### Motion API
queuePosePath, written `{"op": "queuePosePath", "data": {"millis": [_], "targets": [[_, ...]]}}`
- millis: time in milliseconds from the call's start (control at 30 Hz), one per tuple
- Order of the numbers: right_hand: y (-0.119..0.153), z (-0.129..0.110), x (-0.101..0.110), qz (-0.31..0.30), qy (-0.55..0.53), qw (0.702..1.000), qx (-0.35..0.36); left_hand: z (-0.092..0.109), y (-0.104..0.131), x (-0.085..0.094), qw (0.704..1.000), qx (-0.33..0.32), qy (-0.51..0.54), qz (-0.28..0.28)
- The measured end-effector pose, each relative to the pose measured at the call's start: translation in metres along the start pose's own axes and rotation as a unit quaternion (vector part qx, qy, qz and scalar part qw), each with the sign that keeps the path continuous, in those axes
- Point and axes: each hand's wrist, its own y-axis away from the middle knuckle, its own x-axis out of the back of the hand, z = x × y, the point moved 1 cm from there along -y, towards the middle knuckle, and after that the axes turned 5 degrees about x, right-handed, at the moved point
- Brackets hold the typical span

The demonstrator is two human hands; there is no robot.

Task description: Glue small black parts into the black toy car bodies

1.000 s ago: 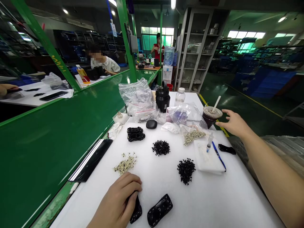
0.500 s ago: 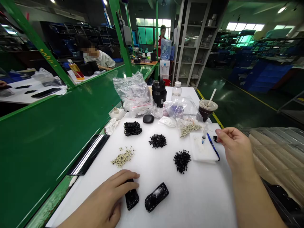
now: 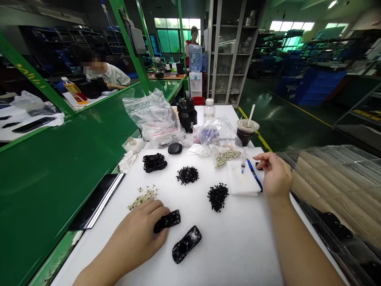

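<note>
My left hand [image 3: 139, 230] grips a black toy car body [image 3: 171, 221] at one end, tilted above the white table. A second black car body [image 3: 187, 244] lies on the table to its right. At the right, my right hand [image 3: 275, 174] has its fingers drawn together; whether anything small is between the fingertips cannot be seen. A small black piece [image 3: 258, 166] lies just under them, partly hidden. Beside that hand are a blue pen [image 3: 254, 175] and a syringe [image 3: 243, 163] on a white pad [image 3: 242, 184]. Small black parts form two piles [image 3: 187, 175], [image 3: 218, 197].
Pale small parts [image 3: 144, 197] lie left, more in a bag [image 3: 228, 157]. Black car bodies [image 3: 154, 162] sit behind. A black bottle [image 3: 187, 117], plastic bags [image 3: 151, 115] and a drink cup [image 3: 246, 133] line the back. Clear trays [image 3: 336, 171] stand right. A co-worker [image 3: 107, 75] sits beyond the partition.
The car body under my left hand has been picked up and turned crosswise. My right hand has stayed near the small black piece by the pen. The view has shifted slightly right.
</note>
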Motion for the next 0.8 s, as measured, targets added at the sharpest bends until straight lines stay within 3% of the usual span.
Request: {"op": "queuePosePath", "data": {"millis": [167,300,467,633,800], "targets": [[-0.003,0.004,0.001,-0.019,-0.016,1.0,-0.013,0.019,-0.026,-0.005,1.0,0.015,-0.001,-0.014],[-0.003,0.004,0.002,-0.026,-0.026,0.999,-0.009,0.027,-0.003,0.001,1.0,0.002,0.021,0.021],[-0.002,0.006,-0.001,-0.034,-0.008,0.999,-0.032,0.04,0.026,-0.004,1.0,-0.01,0.017,0.01],[-0.002,0.01,-0.002,0.006,0.021,1.0,-0.018,0.046,0.019,-0.013,1.0,0.005,0.029,-0.009],[-0.002,0.012,-0.001,0.048,0.019,0.998,0.031,0.037,0.008,-0.004,0.998,0.022,0.039,-0.046]]}}
